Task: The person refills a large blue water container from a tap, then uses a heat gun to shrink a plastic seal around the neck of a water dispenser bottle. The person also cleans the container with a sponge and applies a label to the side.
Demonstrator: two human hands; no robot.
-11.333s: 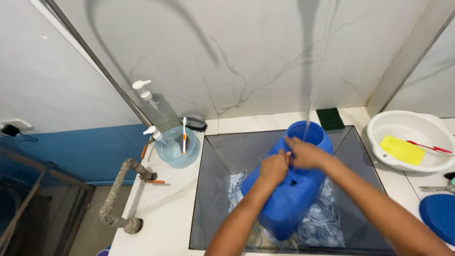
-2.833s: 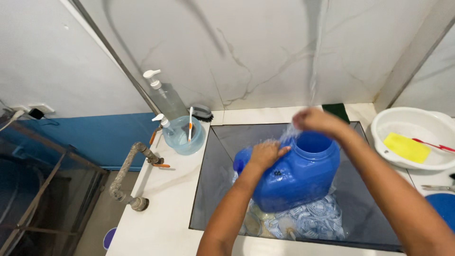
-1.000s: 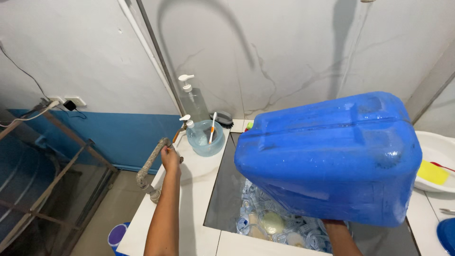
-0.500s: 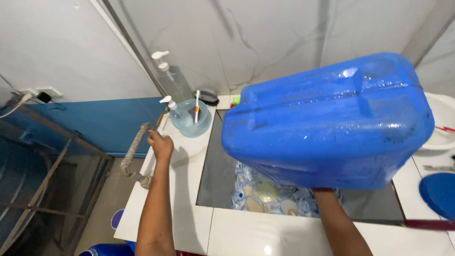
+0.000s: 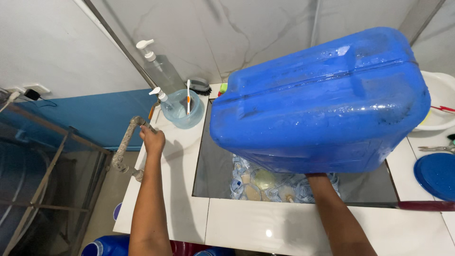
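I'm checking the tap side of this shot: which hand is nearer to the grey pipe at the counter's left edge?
Left. The left hand is right at the grey pipe, touching its upper bend. The right hand, mostly hidden under the blue jerrycan, is far across over the sink.

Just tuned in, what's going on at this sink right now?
A person holds a big blue jerrycan up over the sink, with the right hand under its base. The left hand grips the valve on the pipe at the counter's left edge. Dishes sit in the sink below.
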